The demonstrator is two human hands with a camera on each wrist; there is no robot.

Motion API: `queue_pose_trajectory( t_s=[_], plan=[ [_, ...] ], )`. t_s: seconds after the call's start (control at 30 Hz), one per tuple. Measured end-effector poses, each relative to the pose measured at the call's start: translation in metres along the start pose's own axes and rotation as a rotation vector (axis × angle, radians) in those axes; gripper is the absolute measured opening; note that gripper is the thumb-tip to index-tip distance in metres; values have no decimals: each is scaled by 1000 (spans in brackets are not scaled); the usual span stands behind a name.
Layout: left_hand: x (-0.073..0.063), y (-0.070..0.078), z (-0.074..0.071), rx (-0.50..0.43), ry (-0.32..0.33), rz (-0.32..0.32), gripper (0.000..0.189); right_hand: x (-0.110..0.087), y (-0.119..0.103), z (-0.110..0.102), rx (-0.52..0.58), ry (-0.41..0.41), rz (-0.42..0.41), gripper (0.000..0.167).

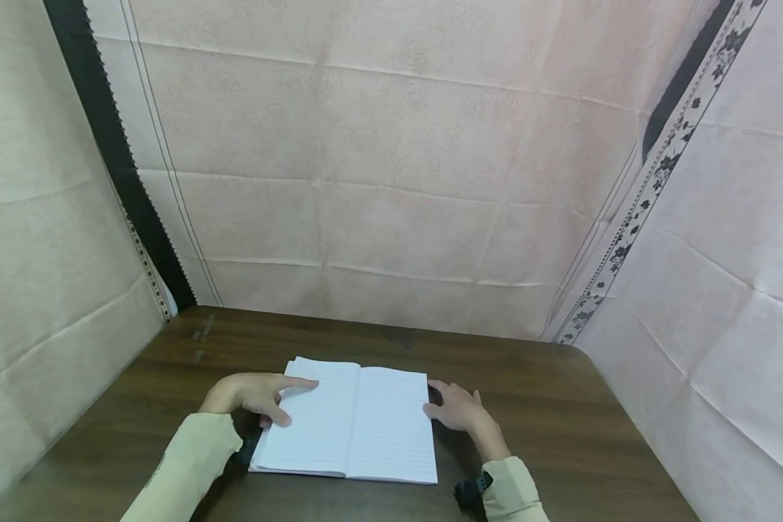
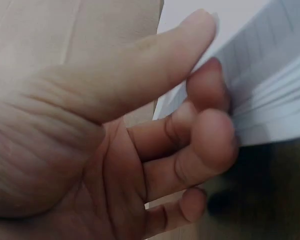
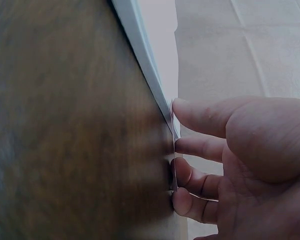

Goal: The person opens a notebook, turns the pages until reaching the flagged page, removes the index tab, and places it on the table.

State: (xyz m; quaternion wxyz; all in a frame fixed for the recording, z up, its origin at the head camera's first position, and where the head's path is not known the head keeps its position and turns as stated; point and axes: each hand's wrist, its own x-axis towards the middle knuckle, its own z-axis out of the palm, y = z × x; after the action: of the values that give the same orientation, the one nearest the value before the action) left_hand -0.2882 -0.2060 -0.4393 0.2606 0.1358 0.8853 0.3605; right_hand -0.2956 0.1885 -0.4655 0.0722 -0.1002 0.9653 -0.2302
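Observation:
An open notebook (image 1: 391, 428) with ruled, unwritten pages lies on the brown table, its spine fold near the middle. At its left edge my left hand (image 1: 251, 395) grips the pages, with the thumb and a straight index finger over the left page. The left wrist view shows fanned page edges (image 2: 275, 95) against the curled fingertips (image 2: 212, 137). My right hand (image 1: 460, 409) holds the right edge near the far corner. In the right wrist view its thumb (image 3: 200, 115) lies at the page edge, and the other fingertips sit along that edge.
The wooden table (image 1: 561, 435) extends around the notebook on all sides. Pale patterned cloth (image 1: 378, 181) hangs behind the table, with further cloth panels (image 1: 724, 290) at left and right. A dark wrist device (image 1: 471, 493) sits by the right sleeve.

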Motion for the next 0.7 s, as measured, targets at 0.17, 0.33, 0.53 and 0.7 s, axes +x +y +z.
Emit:
queue_pose_trajectory(
  t_s=[0.17, 0.33, 0.53, 0.7],
  plan=[
    [0, 3, 0, 72, 34, -26, 78, 1, 0, -1, 4, -2, 2, 57],
    [-2, 6, 1, 184, 70, -44, 80, 2, 1, 1, 3, -3, -6, 58],
    [-4, 10, 1, 246, 95, -21, 77, 2, 2, 1, -5, 0, -2, 61],
    [-2, 14, 4, 251, 97, -3, 75, 2, 2, 1, -8, -2, 2, 62]
  ],
)
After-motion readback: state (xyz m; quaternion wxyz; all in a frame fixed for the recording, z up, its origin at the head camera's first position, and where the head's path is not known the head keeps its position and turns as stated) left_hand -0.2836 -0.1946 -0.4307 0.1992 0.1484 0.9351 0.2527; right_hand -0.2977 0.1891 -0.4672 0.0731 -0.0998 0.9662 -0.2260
